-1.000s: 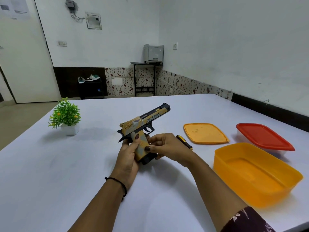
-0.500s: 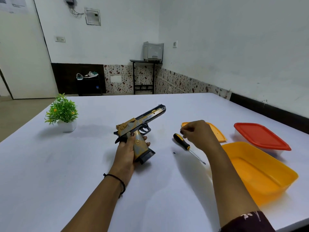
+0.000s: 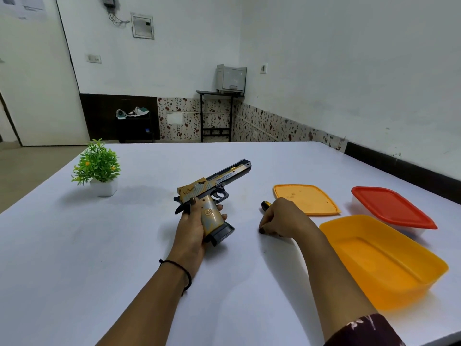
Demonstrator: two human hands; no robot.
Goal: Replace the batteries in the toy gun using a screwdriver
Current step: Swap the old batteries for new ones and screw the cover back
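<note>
The toy gun (image 3: 217, 182) is held off the surface (image 3: 99, 258) in the left grip (image 3: 192, 226), whose fingers and thumb wrap round the tan handle, the thumb lying along its near face. Its long axis runs away from the person and up to the right, muzzle highest, while the dark base of the handle points down and to the right, towards the other hand. The right grip (image 3: 284, 218) lies apart from the gun, to its right, knuckles up and fingers curled down over the screwdriver (image 3: 266, 205). Only the yellow-and-black butt of the screwdriver shows, at the far left side of the hand, and the shaft is hidden beneath the palm, so whether the tool has left the surface cannot be told. The coming move looks to turn on bringing that tool leftward to the handle's base or side, a short way for the right grip; no screw can be made out. Lettering along the slide appears to read "DESERT EAGLE", with a finer line beneath too small to read, and a round emblem marks the handle. The sheets on the far wall are illegible.
</note>
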